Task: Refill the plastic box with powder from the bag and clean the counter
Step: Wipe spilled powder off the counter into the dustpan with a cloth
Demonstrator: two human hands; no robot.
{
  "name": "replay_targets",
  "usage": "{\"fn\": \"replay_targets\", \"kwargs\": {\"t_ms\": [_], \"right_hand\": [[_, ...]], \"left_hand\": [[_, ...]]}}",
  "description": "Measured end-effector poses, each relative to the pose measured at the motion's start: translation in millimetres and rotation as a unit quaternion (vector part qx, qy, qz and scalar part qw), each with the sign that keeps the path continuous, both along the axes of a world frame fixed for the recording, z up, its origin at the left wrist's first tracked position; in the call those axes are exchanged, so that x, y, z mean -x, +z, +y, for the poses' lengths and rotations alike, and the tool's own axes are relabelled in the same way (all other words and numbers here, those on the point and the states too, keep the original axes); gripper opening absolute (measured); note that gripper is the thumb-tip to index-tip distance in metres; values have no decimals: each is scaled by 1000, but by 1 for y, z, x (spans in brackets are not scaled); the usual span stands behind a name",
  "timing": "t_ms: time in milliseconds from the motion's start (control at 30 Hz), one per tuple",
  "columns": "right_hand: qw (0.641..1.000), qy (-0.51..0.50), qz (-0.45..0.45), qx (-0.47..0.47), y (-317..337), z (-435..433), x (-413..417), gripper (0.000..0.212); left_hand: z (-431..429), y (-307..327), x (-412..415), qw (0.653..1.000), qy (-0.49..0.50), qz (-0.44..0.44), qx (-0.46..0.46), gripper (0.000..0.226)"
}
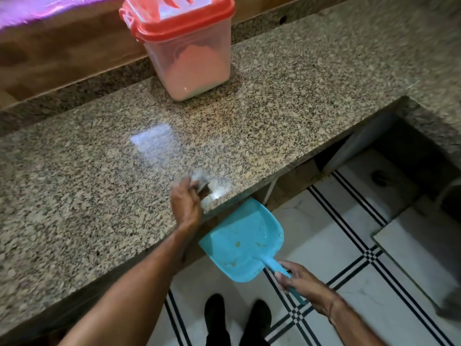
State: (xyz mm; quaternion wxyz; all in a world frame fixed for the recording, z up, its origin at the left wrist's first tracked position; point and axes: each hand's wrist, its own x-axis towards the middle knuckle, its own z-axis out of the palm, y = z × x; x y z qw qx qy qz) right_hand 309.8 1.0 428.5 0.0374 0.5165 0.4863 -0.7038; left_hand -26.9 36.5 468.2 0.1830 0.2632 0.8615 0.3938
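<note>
The right hand (301, 283) has its fingers curled round the handle of a blue dustpan (239, 236) held just below the counter (74, 183) edge, where the left hand (185, 203) grips a blurred grey wad (198, 181) beside spilled white powder (217, 196), and the red-lidded plastic box (189, 58) stands at the back.
</note>
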Motion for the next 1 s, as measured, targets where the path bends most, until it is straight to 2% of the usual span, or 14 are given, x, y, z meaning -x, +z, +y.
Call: {"fn": "replay_targets", "kwargs": {"t_ms": [100,200,267,333,433,500,567,667,700,800,900,1000], "right_hand": [[1000,-19,0,7,6,-5,5,21],[999,-42,10,10,3,-11,8,16],[998,-57,6,4,-1,-17,10,18],[998,-64,5,7,-8,-22,12,20],[997,-74,-4,10,-19,-32,16,22],[997,-82,-6,8,-22,-39,20,23],[996,-91,-9,10,-19,-43,25,24],[995,-98,0,6,-14,-46,35,25],[995,-104,5,-1,-12,-46,39,27],[993,-119,19,-15,-8,-45,50,36],[993,-109,16,-38,-3,-46,66,21],[994,-101,15,-46,0,-46,80,18]], "left_hand": [[1,4,40,999,47,-13,-18,29],[15,2,77,999,24,23,20,32],[28,5,77,998,-39,37,22,36],[38,8,57,992,-125,6,-14,36],[29,4,19,963,-262,-15,-57,34],[13,0,9,945,-322,-3,-54,35],[4,4,11,943,-327,-38,-45,36],[8,15,31,948,-279,-144,-51,38],[12,15,39,949,-275,-147,-49,39],[12,17,45,939,-332,-87,-22,46],[-4,15,33,924,-381,-34,-24,45],[-11,0,29,923,-382,49,-7,41]]}}
